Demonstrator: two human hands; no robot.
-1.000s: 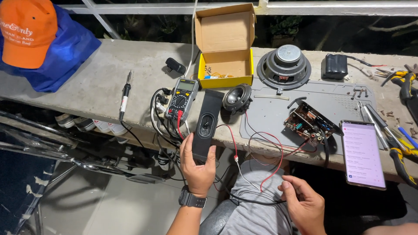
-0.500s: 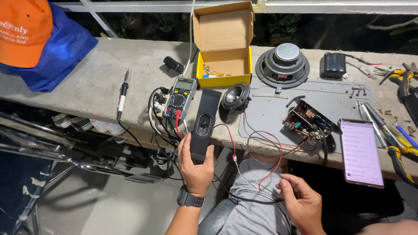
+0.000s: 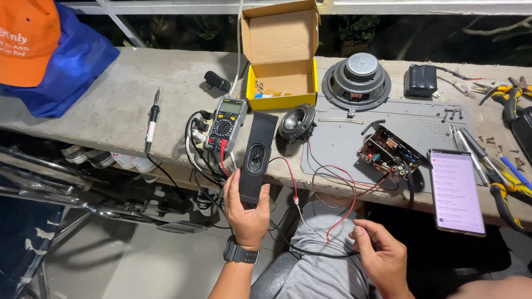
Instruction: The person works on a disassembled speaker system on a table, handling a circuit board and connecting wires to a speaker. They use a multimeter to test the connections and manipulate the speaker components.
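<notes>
My left hand grips the near end of a long black speaker bar, which lies slanted across the front edge of the concrete ledge. My right hand pinches thin red, white and black wires over my lap. Those wires run up to an open circuit board on a grey work mat. A small round speaker sits beside the bar's far end. Just left of the bar rests a multimeter with its red and black leads.
An open yellow cardboard box and a large speaker cone stand behind. A lit phone, pliers, screwdrivers and loose screws lie at the right. A soldering iron lies left; an orange cap rests on blue cloth.
The view has shifted slightly left. My right hand has moved a little along the wires. My left hand keeps the same hold on the speaker bar.
</notes>
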